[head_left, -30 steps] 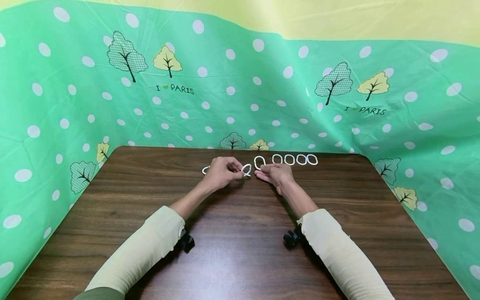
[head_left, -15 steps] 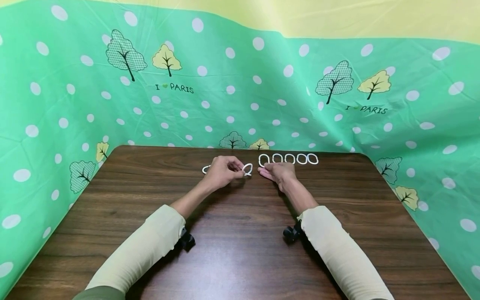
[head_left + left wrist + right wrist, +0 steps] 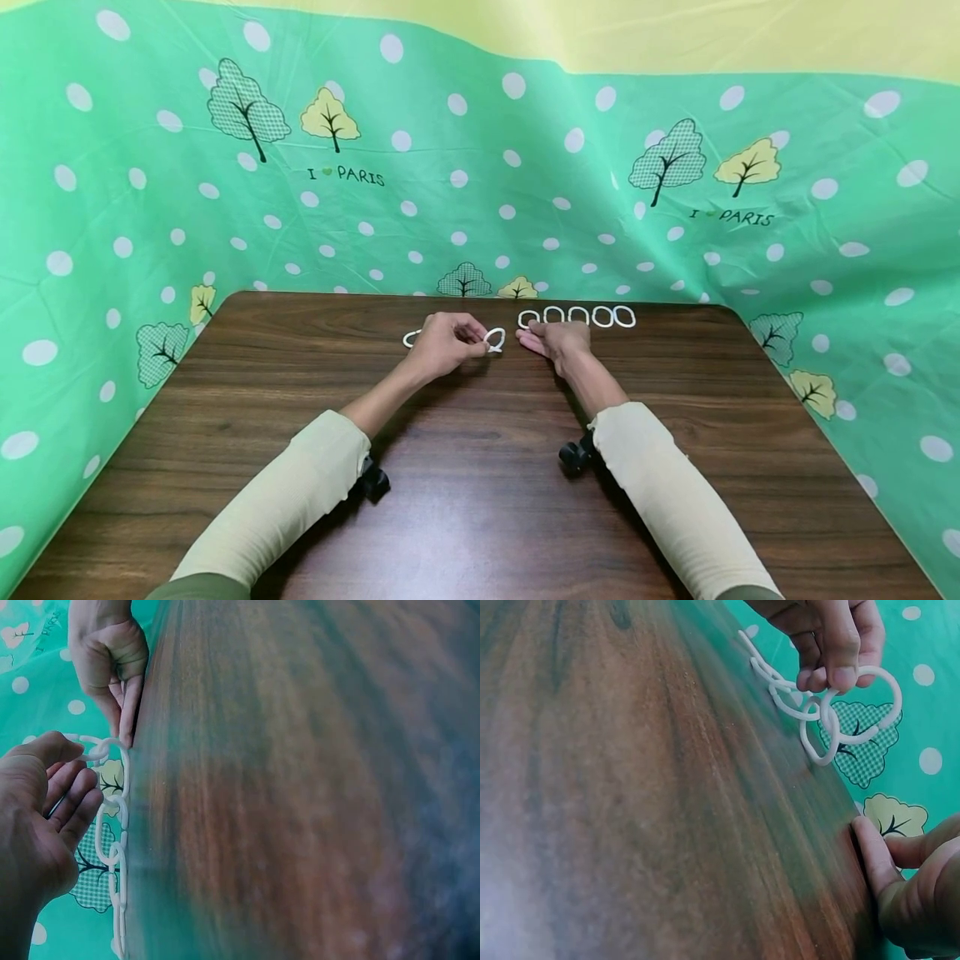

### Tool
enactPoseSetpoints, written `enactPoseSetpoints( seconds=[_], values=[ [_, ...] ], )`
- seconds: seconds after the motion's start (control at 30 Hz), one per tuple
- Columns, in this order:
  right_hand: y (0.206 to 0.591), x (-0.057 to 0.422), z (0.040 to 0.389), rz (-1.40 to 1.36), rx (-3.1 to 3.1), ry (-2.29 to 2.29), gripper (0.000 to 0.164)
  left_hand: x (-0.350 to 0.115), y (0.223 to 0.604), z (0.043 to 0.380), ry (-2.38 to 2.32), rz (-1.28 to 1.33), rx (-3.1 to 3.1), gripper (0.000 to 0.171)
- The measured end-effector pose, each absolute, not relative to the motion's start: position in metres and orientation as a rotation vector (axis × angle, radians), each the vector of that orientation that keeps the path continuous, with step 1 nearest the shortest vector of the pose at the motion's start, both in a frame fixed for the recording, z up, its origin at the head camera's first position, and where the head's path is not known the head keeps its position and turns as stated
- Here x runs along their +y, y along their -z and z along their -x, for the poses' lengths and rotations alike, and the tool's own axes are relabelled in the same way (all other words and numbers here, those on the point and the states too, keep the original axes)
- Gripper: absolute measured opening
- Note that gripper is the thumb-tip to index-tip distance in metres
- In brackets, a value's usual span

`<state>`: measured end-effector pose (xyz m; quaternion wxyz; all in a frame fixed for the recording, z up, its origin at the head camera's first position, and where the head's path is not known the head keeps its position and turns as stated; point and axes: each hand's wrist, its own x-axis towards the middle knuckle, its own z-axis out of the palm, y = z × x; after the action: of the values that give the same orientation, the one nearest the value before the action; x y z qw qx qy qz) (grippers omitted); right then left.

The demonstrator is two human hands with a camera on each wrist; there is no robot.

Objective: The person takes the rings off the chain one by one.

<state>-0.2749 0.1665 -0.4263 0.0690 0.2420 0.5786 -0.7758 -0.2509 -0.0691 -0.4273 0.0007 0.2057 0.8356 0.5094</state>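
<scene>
My left hand (image 3: 442, 346) pinches a white plastic chain link (image 3: 898, 697) between thumb and fingers, holding it tilted up from the table. More linked white links (image 3: 124, 892) trail from it; in the head view the hand hides most of them, with one link end (image 3: 409, 339) showing at its left. Close by, my right hand (image 3: 566, 342) has its fingertips at the near edge of a loose white link (image 3: 520, 317), which lies flat. No link is visible between its fingers in the right wrist view (image 3: 922, 877).
Several loose white links (image 3: 603, 307) lie in a row right of that one, near the far edge of the brown wooden table (image 3: 480, 467). A green dotted cloth (image 3: 420, 225) hangs behind and along both sides.
My right hand has moved slightly right and laid the raised link down flat at the left end of the row. My left hand has stayed nearly still with its link.
</scene>
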Motion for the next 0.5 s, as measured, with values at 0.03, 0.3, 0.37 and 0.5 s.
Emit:
enactPoseSetpoints(
  seconds=[0.03,0.3,0.37,0.5],
  values=[
    [0.4263,0.1666,0.2752,-0.735,1.744,2.336,0.039,-0.0689,0.4273,0.2509,-1.600,-0.646,2.622,0.017],
    [0.4264,0.1681,0.2787,-0.763,1.755,2.332,0.038,-0.0675,0.4284,0.2509,-1.605,-0.666,2.613,0.017],
    [0.4264,0.1684,0.2801,-0.756,1.756,2.325,0.036,-0.0671,0.4283,0.2509,-1.604,-0.669,2.616,0.017],
    [0.4255,0.1690,0.2823,-0.750,1.758,2.301,0.027,-0.0664,0.4272,0.2503,-1.607,-0.668,2.610,0.018]
  ],
)
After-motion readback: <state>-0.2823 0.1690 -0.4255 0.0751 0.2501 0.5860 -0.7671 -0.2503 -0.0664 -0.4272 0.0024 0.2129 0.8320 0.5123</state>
